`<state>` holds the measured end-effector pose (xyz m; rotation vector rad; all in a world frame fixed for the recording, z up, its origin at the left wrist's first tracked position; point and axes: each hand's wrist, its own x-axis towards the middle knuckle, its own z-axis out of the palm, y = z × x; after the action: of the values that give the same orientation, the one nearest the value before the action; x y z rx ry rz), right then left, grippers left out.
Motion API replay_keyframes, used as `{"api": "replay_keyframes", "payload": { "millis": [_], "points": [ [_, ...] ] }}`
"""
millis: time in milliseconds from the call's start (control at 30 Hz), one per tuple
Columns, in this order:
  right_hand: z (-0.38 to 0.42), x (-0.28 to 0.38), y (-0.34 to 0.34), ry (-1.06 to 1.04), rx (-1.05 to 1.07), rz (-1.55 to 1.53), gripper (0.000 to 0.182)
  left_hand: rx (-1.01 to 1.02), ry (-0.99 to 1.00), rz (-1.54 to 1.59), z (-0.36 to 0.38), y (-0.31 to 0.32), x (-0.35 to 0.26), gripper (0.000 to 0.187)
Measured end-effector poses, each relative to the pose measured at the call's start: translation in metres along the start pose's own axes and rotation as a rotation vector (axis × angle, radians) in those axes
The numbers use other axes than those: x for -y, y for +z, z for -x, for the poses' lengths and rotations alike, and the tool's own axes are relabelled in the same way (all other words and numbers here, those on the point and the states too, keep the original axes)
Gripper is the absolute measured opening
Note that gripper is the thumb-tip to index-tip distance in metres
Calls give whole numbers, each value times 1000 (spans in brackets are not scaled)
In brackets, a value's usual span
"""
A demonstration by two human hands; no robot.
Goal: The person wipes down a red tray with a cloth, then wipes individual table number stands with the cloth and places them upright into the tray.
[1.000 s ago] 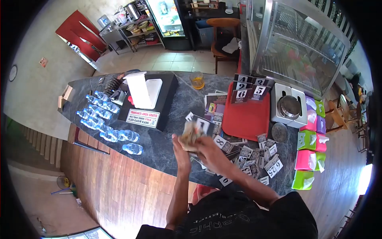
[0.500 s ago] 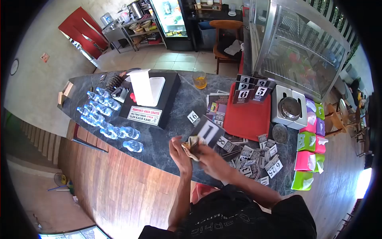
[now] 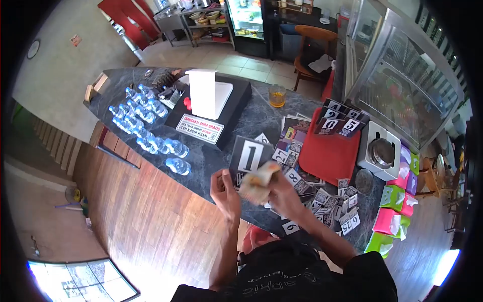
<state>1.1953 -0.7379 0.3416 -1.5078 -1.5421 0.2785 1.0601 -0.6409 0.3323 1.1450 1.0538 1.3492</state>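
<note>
A black number card with a white 1 (image 3: 250,155) is held up above the counter's front edge. My left hand (image 3: 225,196) is closed at its lower left edge, with the thumb up beside the card. My right hand (image 3: 286,197) grips a crumpled, brownish-grey cloth (image 3: 257,185), blurred by motion, which covers the card's lower right corner. Smaller number cards (image 3: 324,204) lie in a loose heap to the right of my right hand. Taller number cards (image 3: 336,118) stand on the red tray (image 3: 329,156).
Several water bottles (image 3: 178,166) stand left on the dark counter (image 3: 201,166). Behind are a black box with a sign (image 3: 198,128) and a glass of amber drink (image 3: 276,95). A small stove (image 3: 380,151), an ashtray (image 3: 364,181), tissue boxes (image 3: 392,196) and a glass cabinet (image 3: 407,75) stand right.
The number 1 card has turned more upright and shifted left. My right hand and the cloth have moved slightly right, away from my left hand. The camera view has swung.
</note>
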Motion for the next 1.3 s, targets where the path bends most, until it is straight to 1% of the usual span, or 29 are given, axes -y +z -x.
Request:
{"api": "replay_keyframes", "payload": {
  "millis": [33,67,133,167,200,233,267,300,333,400,433,500,533,567,667,733,767,833,867,900,933,967,1000,1067,1100,1133,1200,1233,1300],
  "points": [
    [-7,-5,-3,30,-125,81,40,17,34,-14,-2,-2,7,23],
    [-7,-29,7,281,-261,-213,31,52,-25,12,-1,-5,10,21],
    [-25,-23,-1,428,-324,-762,24,102,-130,144,3,-1,18,18],
    [-25,-23,1,483,-323,-1049,22,114,-145,85,6,-2,21,21],
    [-28,-7,3,536,-367,-1106,22,130,-163,30,8,-4,22,25],
    [-27,2,5,588,-382,-1074,22,198,-114,-250,8,-9,23,41],
    [-23,7,7,637,-396,-1040,23,251,3,-313,8,-11,28,50],
    [-19,4,13,562,-389,-960,24,299,114,-377,11,-13,29,59],
    [-15,4,19,523,-381,-890,25,451,69,-236,13,-17,30,71],
    [-11,9,28,484,-302,-813,26,641,12,-86,23,-20,21,83],
    [-7,11,29,416,-221,-721,28,718,101,8,21,-12,19,81],
    [-11,22,20,292,-7,-500,28,949,-541,-38,10,-38,24,81],
    [-14,33,11,245,67,-455,28,654,-580,412,24,-26,18,83],
    [-15,42,3,202,141,-407,27,652,-570,665,25,-29,23,85],
    [-29,34,-10,13,141,-170,38,640,-607,546,32,-35,18,92],
    [-52,29,-19,5,99,-153,42,834,-610,520,32,-32,-2,93],
    [-60,30,-21,-13,76,-140,42,745,-587,416,35,-24,-16,98],
    [-59,33,-18,-131,195,-88,45,697,-703,691,29,-33,38,97],
    [-49,37,-15,-189,270,-84,46,684,-922,1305,13,-42,77,99],
    [-43,49,-15,-207,322,-108,43,708,-760,1004,7,-26,25,102],
    [-36,57,-20,-186,359,-130,40,619,-616,885,6,-19,9,107],
    [-32,60,-25,-165,395,-152,38,779,-471,864,-11,-26,28,109],
    [-31,54,-28,-178,452,-231,37,693,-512,937,-3,-20,1,106],
    [-35,54,-33,-143,441,-209,36,793,-390,755,-11,-21,15,100],
    [-37,55,-35,-102,429,-185,36,847,-417,766,-13,-16,7,94],
    [-39,57,-32,-197,340,-95,33,666,-525,825,-3,-4,-18,88],
    [-35,68,-22,-275,318,-131,31,667,-552,943,-4,7,-20,82],
    [-33,74,-20,-331,298,-66,27,780,-468,971,-9,10,-23,80],
    [-29,70,-26,-275,326,-76,28,798,-411,927,-5,8,-28,82]
  ]
}}
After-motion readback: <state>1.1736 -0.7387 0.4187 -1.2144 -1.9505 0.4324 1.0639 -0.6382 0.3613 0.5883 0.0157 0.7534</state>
